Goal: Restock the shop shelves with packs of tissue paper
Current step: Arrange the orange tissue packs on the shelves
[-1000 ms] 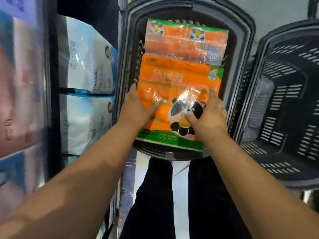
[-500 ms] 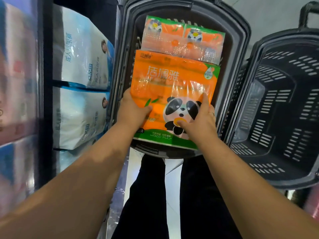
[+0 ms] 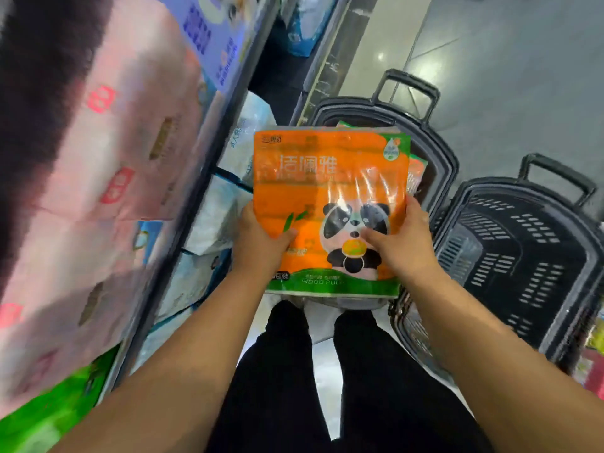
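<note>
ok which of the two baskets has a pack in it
The far basket, partly behind the held pack: another orange pack shows inside it. The near basket on the right shows only its bare slotted bottom.

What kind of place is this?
Probably a shop aisle: a shelf crowded with pink packs, an empty black basket, and a left hand and right hand gripping an orange tissue pack.

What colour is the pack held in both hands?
The tissue pack is orange, with a green bottom band and a panda print. Head view.
</note>
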The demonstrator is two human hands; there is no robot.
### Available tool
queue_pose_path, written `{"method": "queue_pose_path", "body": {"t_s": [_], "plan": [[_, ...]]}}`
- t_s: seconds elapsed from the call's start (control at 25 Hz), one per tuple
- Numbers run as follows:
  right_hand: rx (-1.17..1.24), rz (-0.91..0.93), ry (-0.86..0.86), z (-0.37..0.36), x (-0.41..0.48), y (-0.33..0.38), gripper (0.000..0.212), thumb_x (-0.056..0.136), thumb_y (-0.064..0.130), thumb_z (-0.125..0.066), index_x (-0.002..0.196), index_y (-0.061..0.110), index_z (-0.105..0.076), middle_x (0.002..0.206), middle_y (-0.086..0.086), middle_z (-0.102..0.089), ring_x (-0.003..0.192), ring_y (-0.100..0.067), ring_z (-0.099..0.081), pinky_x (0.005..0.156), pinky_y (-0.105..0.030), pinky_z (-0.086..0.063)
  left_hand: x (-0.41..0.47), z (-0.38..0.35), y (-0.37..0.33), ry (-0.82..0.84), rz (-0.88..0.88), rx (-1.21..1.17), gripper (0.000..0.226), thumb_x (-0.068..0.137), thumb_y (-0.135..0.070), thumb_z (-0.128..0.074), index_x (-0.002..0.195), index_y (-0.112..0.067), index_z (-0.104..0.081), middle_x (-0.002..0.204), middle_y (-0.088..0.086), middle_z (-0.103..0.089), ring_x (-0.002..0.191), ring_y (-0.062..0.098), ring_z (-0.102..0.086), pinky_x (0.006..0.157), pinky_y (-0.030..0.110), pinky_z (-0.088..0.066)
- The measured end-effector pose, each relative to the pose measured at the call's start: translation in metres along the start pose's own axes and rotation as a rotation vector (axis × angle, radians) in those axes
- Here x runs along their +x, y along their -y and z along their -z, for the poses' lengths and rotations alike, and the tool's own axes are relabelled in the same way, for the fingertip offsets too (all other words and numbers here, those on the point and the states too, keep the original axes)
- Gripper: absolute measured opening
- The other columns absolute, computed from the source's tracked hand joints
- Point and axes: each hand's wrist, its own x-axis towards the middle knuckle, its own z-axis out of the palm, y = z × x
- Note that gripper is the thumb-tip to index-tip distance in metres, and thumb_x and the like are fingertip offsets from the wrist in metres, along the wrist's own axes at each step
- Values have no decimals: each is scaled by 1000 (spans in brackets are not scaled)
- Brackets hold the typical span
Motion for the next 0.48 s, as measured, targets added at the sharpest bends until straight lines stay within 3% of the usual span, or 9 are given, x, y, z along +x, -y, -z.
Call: {"method": "queue_pose_path", "body": {"t_s": [0.08, 0.2, 0.36, 0.48], "plan": [[1, 56, 25, 12, -17, 25, 88, 72, 21, -83, 143, 17, -31, 123, 4, -43, 114, -16, -47, 95, -27, -37, -23, 28, -12, -81, -26, -12, 76, 72, -31, -79, 135, -20, -38, 128, 3, -51, 113, 21, -52, 92, 35, -43], [39, 125, 119, 23, -44, 68, 93, 69, 23, -84, 140, 21, -24, 127, -3, -50, 115, -26, -52, 97, -40, -44, -58, 77, -31, -249, -64, -19, 79, 69, -29, -81, 136, -20, -39, 131, 7, -52, 117, 29, -52, 96, 44, -44], [142, 208, 231, 39, -81, 120, 79, 75, 15, -81, 127, 28, -24, 114, 3, -53, 101, -21, -56, 82, -32, -42, -105, 130, -56, -391, -80, -58, 86, 70, -28, -82, 140, -24, -32, 135, 4, -47, 122, 26, -47, 100, 45, -42], [150, 273, 251, 53, -98, 151, 86, 70, 17, -83, 134, 26, -26, 119, 1, -56, 102, -19, -59, 83, -33, -45, -138, 157, -70, -466, -71, -115, 84, 70, -31, -82, 138, -27, -33, 132, 2, -45, 121, 25, -47, 98, 46, -44]]}}
